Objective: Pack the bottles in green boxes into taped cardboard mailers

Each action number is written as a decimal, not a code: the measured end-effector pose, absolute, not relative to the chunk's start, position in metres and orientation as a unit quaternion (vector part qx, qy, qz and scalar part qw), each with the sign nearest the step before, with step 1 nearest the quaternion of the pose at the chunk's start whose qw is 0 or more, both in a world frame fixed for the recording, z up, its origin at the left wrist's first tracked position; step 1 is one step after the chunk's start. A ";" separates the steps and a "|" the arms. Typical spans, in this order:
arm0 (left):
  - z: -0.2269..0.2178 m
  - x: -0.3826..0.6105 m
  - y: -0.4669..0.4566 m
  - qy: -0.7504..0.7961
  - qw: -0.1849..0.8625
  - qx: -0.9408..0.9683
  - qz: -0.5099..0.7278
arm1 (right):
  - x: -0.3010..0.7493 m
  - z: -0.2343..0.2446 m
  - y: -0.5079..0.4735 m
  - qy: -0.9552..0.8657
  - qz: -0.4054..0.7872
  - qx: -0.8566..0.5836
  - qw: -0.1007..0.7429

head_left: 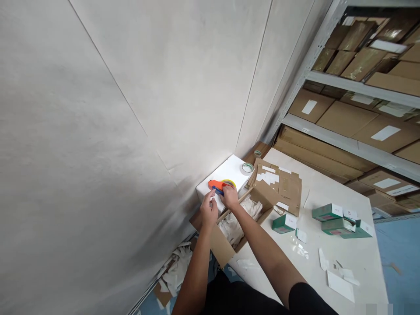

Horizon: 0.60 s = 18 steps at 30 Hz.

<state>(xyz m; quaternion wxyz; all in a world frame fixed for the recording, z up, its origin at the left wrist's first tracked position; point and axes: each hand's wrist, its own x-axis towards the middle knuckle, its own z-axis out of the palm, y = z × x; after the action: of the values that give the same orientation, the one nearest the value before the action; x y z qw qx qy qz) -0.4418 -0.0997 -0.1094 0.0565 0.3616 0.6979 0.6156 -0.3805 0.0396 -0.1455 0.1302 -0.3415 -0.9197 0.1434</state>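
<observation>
Paper [231,225] in the carton [222,246], flaps open: I'd call it partway, closing left.
Watching remotely, I see the tape dispenser [215,184] just beyond the carton; right grip [230,197] clamped on it, left grip [209,209] beside it, can't tell if pinching.

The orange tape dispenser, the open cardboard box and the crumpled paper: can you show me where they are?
Orange tape dispenser [215,184], head view: on its orange body.
Open cardboard box [222,246], head view: on its near flap.
Crumpled paper [252,208], head view: on its wrinkled top.
</observation>
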 end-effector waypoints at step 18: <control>-0.078 -0.314 -0.046 0.623 0.159 0.307 0.702 | -0.147 -0.099 0.031 -0.845 -0.007 -0.448 0.292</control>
<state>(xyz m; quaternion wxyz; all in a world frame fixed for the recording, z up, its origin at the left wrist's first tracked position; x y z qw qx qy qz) -0.3143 -0.0457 -0.0777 0.1590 0.3067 0.6230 0.7018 -0.1466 0.0308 -0.0989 0.2916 -0.4482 -0.8450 -0.0072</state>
